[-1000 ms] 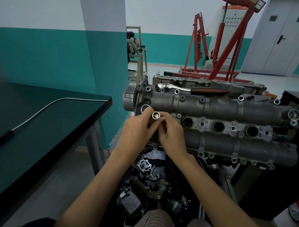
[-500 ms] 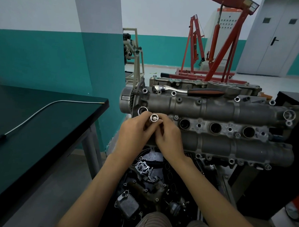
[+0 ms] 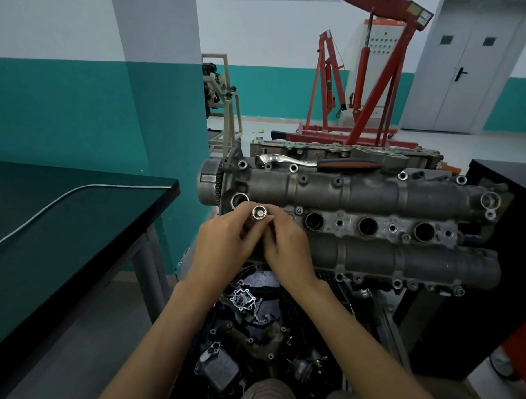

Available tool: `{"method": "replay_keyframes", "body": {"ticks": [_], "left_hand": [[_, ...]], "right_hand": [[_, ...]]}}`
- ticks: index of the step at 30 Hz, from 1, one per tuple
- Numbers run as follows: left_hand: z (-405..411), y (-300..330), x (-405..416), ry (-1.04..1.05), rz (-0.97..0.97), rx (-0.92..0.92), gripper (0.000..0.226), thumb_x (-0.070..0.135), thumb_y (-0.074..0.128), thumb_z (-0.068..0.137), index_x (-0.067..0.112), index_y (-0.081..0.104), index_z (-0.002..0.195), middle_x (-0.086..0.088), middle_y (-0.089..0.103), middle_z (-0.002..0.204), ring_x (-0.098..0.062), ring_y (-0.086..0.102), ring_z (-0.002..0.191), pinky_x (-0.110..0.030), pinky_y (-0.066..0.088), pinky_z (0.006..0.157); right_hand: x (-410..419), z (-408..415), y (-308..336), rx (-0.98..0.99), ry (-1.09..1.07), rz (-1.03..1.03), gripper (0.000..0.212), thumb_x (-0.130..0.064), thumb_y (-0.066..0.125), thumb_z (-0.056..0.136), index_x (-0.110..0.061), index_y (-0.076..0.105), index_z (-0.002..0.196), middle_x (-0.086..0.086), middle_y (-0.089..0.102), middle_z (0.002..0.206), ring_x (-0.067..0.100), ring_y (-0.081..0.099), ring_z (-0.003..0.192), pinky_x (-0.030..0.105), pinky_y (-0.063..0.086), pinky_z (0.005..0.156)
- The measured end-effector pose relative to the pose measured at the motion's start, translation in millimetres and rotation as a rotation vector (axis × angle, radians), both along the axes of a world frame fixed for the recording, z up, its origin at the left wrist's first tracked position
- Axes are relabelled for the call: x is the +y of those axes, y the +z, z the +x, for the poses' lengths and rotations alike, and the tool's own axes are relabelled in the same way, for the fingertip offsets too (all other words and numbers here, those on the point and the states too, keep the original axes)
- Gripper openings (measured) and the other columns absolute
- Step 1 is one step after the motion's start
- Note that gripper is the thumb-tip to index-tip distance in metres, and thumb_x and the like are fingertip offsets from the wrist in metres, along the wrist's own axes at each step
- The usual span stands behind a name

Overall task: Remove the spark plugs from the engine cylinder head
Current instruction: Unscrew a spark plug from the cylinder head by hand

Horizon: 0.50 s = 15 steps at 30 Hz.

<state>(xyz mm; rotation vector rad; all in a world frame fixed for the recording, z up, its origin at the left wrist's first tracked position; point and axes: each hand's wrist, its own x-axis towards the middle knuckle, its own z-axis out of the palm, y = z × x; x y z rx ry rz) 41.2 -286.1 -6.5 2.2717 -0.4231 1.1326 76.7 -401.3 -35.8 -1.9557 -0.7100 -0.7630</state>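
Observation:
The grey cylinder head [image 3: 376, 198] lies across the middle of the view, with three open spark plug wells [image 3: 368, 226] visible along its centre. Both hands meet over its left end and hide the leftmost well. My left hand [image 3: 223, 249] and my right hand [image 3: 286, 248] pinch a shiny socket [image 3: 259, 212] that stands upright between their fingertips, its open top facing me. A ratchet wrench [image 3: 317, 163] with a red and black handle rests on the far edge of the head.
A dark green table [image 3: 59, 220] with a thin cable stands at the left. Loose engine parts [image 3: 245, 301] lie below the head. A black cabinet [image 3: 503, 191] is at the right. Red engine hoists [image 3: 366, 92] stand behind.
Both hands stay on the socket at the left end of the head with only slight finger shifts. The view has drifted a little.

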Motion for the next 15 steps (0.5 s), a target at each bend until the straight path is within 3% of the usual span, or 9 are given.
{"method": "replay_keyframes", "body": {"ticks": [2,4,7,10,13,15], "left_hand": [[1.5,-0.7,-3.6,0.031,-0.04,-0.017,0.023,0.028,0.068,0.084,0.012,0.055,0.074,0.012,0.045,0.053,-0.01,0.044,0.044,-0.022,0.033,0.043],[0.7,-1.1,-7.2,0.053,-0.031,-0.031,0.031,0.033,0.066,0.083,0.015,0.045,0.069,0.009,0.045,0.05,-0.011,0.041,0.041,-0.023,0.032,0.041],[-1.4,-2.2,-6.4,0.035,0.005,-0.021,0.022,0.035,0.062,0.082,0.013,0.058,0.079,0.01,0.053,0.054,-0.009,0.049,0.045,-0.026,0.04,0.041],[-0.6,-1.4,-1.4,-0.004,0.063,-0.038,0.022,0.027,0.063,0.083,0.017,0.066,0.102,0.018,0.046,0.059,0.001,0.043,0.049,-0.016,0.038,0.047],[1.2,-1.2,1.3,-0.016,0.038,-0.024,0.011,0.025,0.064,0.085,0.015,0.065,0.091,0.017,0.043,0.057,-0.004,0.044,0.047,-0.02,0.036,0.047],[2.9,-1.4,-0.7,0.012,-0.009,-0.009,0.019,0.027,0.067,0.085,0.011,0.058,0.08,0.014,0.043,0.053,-0.008,0.044,0.043,-0.019,0.033,0.043]], "right_hand": [[-0.1,0.8,-0.6,0.085,-0.011,0.04,0.031,-0.011,0.054,0.089,-0.011,0.053,0.12,0.002,0.064,0.108,0.012,0.059,0.095,0.024,0.047,0.08],[-0.5,1.6,-0.8,0.148,-0.022,0.098,0.023,-0.016,0.06,0.086,-0.014,0.054,0.108,-0.002,0.063,0.095,0.011,0.059,0.083,0.023,0.047,0.07],[-0.5,2.0,-1.4,0.102,0.019,0.136,0.002,-0.013,0.056,0.089,-0.012,0.054,0.087,-0.007,0.057,0.078,0.008,0.053,0.072,0.021,0.043,0.062],[-1.1,2.5,-2.6,0.066,0.06,0.119,0.012,-0.011,0.049,0.089,-0.012,0.058,0.096,-0.006,0.061,0.088,0.007,0.057,0.082,0.021,0.046,0.071],[-1.3,2.5,-1.8,0.016,0.038,0.057,0.026,-0.01,0.046,0.089,-0.014,0.06,0.111,-0.001,0.064,0.102,0.007,0.057,0.093,0.018,0.044,0.08],[-1.3,2.7,-2.7,0.006,0.039,0.049,0.032,-0.009,0.047,0.089,-0.012,0.058,0.119,0.002,0.063,0.108,0.007,0.056,0.098,0.014,0.042,0.084]]}}
